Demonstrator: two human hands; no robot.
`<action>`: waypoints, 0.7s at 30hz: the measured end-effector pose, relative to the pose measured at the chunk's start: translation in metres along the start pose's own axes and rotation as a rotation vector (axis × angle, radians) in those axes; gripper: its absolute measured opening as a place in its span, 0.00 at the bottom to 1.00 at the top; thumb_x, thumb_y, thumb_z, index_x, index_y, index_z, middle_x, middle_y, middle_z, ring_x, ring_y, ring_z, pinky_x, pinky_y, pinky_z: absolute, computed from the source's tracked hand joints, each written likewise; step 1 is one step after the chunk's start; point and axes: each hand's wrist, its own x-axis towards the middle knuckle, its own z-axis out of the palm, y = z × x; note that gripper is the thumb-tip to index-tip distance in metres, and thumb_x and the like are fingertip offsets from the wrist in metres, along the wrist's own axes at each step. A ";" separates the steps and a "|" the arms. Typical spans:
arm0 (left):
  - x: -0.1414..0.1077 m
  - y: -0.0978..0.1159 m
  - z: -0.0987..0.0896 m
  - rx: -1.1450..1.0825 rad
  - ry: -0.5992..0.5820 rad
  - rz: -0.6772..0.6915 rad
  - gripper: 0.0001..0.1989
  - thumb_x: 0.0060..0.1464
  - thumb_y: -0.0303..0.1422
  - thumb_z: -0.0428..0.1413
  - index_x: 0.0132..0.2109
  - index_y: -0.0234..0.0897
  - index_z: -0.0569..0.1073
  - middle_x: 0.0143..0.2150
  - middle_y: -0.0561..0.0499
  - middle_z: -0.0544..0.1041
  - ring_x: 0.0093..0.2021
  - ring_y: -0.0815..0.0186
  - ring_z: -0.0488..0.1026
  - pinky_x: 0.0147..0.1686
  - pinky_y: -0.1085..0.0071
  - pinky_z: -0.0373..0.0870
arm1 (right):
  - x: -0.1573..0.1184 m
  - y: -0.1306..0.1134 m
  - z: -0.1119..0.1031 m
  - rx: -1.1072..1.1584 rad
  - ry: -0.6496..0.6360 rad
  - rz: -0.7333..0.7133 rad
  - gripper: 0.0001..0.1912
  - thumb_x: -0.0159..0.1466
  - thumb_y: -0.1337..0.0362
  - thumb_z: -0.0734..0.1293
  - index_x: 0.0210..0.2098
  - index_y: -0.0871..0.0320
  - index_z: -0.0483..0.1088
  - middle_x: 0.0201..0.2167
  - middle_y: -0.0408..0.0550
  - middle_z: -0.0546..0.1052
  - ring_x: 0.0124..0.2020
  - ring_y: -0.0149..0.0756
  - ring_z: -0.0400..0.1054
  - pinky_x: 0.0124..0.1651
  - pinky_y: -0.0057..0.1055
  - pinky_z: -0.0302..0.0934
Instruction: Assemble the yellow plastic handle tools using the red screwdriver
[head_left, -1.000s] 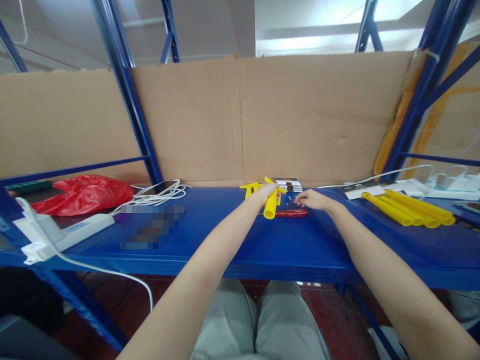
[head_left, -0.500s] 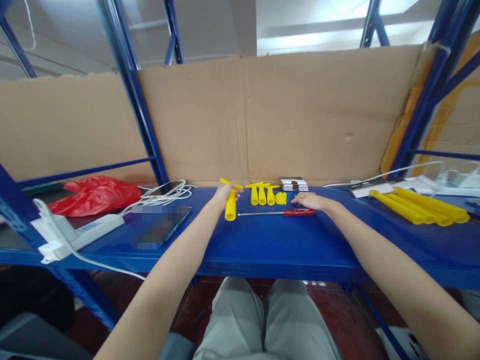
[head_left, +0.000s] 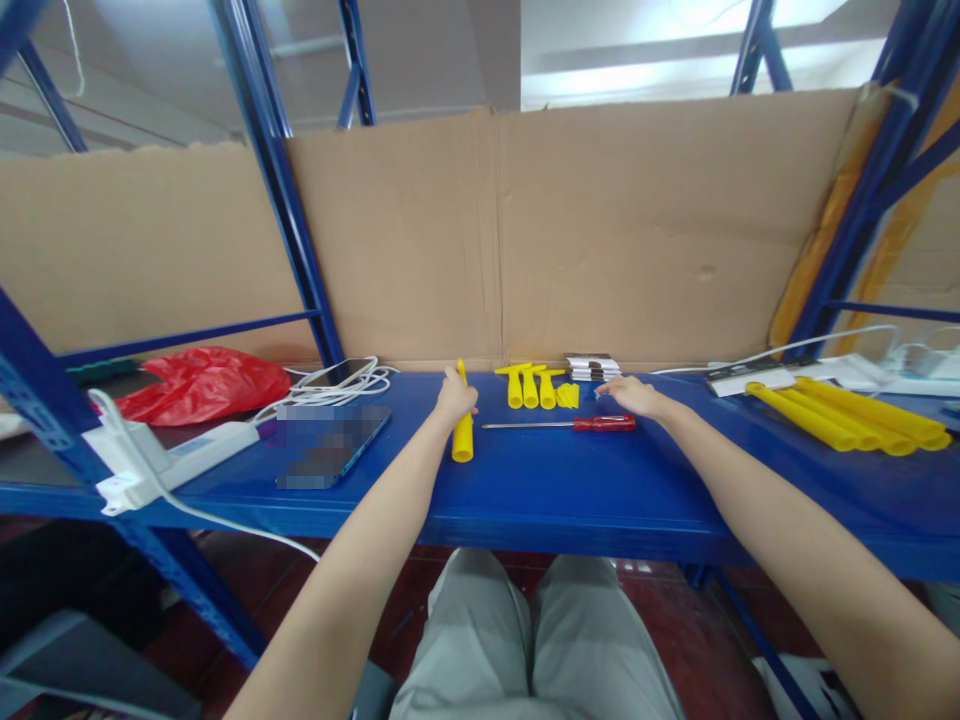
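My left hand (head_left: 455, 398) is closed around a yellow tubular plastic handle (head_left: 463, 442), its round end pointing toward me and its far end showing above the fingers. To its right lie three similar yellow T-shaped handles (head_left: 531, 388) in a row, with a small pile of yellow plastic pieces (head_left: 568, 396) beside them. My right hand (head_left: 631, 394) rests just past that pile, fingertips bent together at the blue shelf top; whatever they pinch is too small to make out. In front lies a screwdriver (head_left: 603, 424) with a red handle, its shaft pointing left.
A stack of black-and-white packs (head_left: 591, 367) stands behind the small pieces. Several yellow tubes (head_left: 862, 420) lie at the right. At the left are a phone (head_left: 334, 447), a white power strip (head_left: 187, 460), coiled white cable (head_left: 341, 385) and a red bag (head_left: 206, 385). Cardboard (head_left: 637, 240) closes the back.
My left hand has turned the yellow handle, so its crossbar now shows nearly edge-on, and its round end sits lower. The right hand stays by the small pieces, its fingers slightly shifted.
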 end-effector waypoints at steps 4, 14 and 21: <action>-0.003 0.003 -0.005 0.092 -0.001 -0.009 0.20 0.54 0.22 0.51 0.53 0.34 0.55 0.45 0.37 0.75 0.29 0.62 0.78 0.24 0.73 0.71 | -0.002 0.002 -0.007 0.123 0.061 0.010 0.17 0.58 0.60 0.59 0.37 0.53 0.78 0.44 0.49 0.78 0.51 0.51 0.67 0.54 0.49 0.58; -0.006 0.005 -0.002 0.193 -0.006 0.052 0.19 0.55 0.24 0.51 0.53 0.31 0.56 0.40 0.37 0.78 0.33 0.58 0.79 0.31 0.69 0.72 | -0.030 -0.032 -0.027 0.257 -0.245 -0.147 0.16 0.54 0.52 0.65 0.32 0.56 0.78 0.38 0.49 0.80 0.41 0.44 0.71 0.46 0.36 0.64; -0.009 0.007 -0.001 0.233 -0.022 0.064 0.18 0.56 0.25 0.51 0.52 0.32 0.55 0.40 0.38 0.78 0.34 0.60 0.79 0.32 0.71 0.71 | -0.041 -0.053 -0.032 0.263 -0.439 -0.200 0.27 0.46 0.43 0.69 0.36 0.57 0.78 0.37 0.51 0.79 0.39 0.44 0.72 0.40 0.34 0.65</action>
